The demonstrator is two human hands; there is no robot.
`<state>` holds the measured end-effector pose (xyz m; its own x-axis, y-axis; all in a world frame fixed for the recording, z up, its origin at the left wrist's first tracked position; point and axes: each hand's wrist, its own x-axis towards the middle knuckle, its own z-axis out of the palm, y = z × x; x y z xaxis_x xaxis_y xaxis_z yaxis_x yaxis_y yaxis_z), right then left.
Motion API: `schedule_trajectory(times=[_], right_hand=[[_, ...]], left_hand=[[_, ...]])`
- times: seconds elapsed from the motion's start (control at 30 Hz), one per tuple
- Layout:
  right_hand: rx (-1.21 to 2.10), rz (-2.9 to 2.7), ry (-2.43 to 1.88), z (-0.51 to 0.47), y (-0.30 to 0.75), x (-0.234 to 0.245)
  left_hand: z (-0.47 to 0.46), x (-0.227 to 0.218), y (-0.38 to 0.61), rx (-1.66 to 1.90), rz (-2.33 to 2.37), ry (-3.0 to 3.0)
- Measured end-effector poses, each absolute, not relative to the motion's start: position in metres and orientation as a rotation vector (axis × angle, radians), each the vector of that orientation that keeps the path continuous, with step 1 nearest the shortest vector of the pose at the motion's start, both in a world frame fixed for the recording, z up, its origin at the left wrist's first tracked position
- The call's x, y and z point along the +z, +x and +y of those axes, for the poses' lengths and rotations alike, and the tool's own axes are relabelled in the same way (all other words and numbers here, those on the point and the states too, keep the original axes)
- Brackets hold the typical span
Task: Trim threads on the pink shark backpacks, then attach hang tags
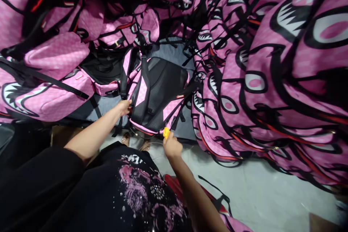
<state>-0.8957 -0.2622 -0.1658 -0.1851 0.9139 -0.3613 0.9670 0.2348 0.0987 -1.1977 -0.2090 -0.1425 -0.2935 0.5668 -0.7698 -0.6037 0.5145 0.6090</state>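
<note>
Pink bags flank our backpack; our right grip clasps a yellow object; left grip closure: we cannot tell.

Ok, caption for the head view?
Amid piled pink bags, a backpack lies straps up, left hand at its side, right hand holding a yellow object near its lower edge.

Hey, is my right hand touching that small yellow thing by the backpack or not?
Touching. The head view shows the right hand with fingers closed on the yellow thing, no gap between them.
</note>
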Motion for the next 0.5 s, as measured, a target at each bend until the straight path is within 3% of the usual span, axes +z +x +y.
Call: schedule_trajectory(times=[0.2, 0.5], right_hand=[[-0.185, 2.201, 1.854, -0.251, -0.911, -0.211], [-0.222, 2.183, 1.861, -0.248, -0.899, -0.225]], left_hand=[[-0.201, -0.156, -1.186, 1.178, 1.323, -0.115], [-0.203, -0.179, -1.19, 1.126, 0.879, -0.068]])
